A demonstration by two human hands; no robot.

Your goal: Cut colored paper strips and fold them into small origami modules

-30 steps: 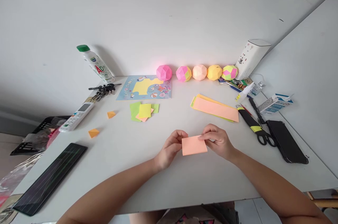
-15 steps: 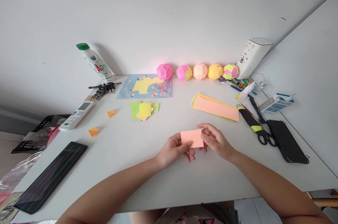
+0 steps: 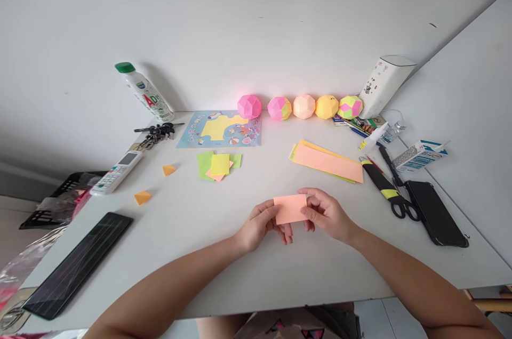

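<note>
A small peach paper rectangle (image 3: pixel 290 209) is held up over the table's front half, between both hands. My left hand (image 3: pixel 258 224) is closed on its left edge, thumb on the near face. At the right edge, my right hand (image 3: pixel 328 215) pinches it with the thumb in front and fingers behind. Beyond the hands lie long paper strips (image 3: pixel 328 162), peach on top of yellow and green. To the left is a small pile of green, yellow and peach paper squares (image 3: pixel 220 164). Two small folded orange paper pieces (image 3: pixel 142 197) rest farther left.
Several faceted paper balls (image 3: pixel 304 106) line the wall behind a blue picture board (image 3: pixel 192 139). On the right are scissors (image 3: pixel 386 190), a glue bottle (image 3: pixel 373 136) and a black phone (image 3: pixel 434 214). A tablet (image 3: pixel 80 264), remote (image 3: pixel 117 172), keys (image 3: pixel 158 135) and bottle (image 3: pixel 144 93) stand left.
My left thumb has slid from the middle of the peach paper to its left edge. The right thumb has shifted slightly down and left on the paper.
</note>
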